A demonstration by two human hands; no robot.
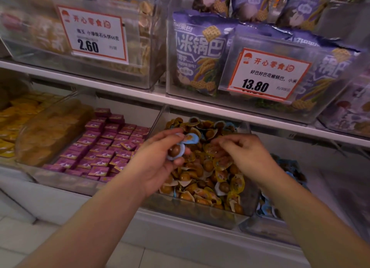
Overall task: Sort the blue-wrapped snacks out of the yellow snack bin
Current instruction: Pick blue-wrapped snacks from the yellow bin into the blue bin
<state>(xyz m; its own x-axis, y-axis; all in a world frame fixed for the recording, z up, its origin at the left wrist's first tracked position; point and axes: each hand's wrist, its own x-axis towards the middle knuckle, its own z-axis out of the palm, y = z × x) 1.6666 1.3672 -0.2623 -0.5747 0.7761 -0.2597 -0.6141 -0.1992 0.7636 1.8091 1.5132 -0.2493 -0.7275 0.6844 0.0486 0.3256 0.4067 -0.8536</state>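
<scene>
Blue-wrapped snacks [178,145] — left hand [160,159], bin-edge.

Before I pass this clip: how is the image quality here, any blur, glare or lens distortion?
Head view: dim, warm light; wide-angle bending of the shelf edge; glare and haze on the clear upper bin fronts; far left soft. The left hand holding blue-wrapped snacks and the right hand over the yellow snack bin are reasonably sharp.

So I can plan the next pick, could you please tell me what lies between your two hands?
In the head view, yellow-wrapped round snacks in the clear plastic bin fill the gap between left hand and right hand.
</scene>
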